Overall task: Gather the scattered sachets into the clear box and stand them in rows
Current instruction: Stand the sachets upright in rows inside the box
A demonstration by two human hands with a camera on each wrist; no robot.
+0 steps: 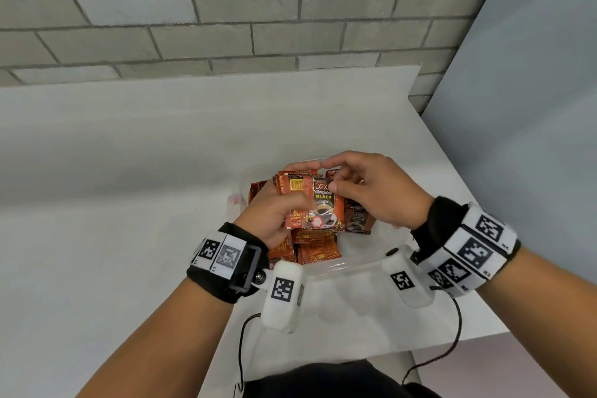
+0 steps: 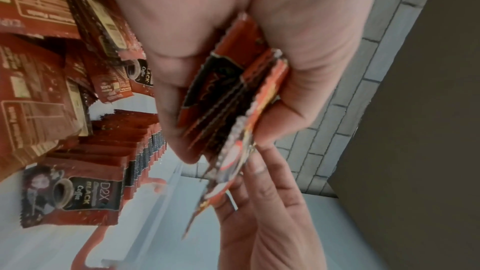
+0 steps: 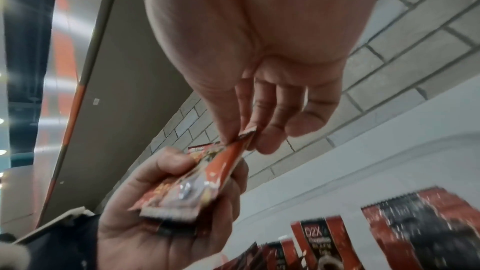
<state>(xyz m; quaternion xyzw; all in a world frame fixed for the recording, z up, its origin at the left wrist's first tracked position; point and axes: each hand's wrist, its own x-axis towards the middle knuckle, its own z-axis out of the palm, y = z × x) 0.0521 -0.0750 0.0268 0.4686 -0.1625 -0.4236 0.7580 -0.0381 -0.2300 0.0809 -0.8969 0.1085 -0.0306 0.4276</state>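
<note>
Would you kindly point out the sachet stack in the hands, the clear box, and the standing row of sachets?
sachet stack (image 1: 323, 200): head view, front sachet's printed face.
clear box (image 1: 342, 265): head view, near rim.
standing row of sachets (image 2: 122, 136): left wrist view, top edges.

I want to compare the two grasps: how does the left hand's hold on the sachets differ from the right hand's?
The left hand grips a whole bundle of sachets between thumb and fingers; the right hand pinches only the top edge of the front sachet. The left hand holds from below, the right hand from above. Both work over the clear box.
</note>
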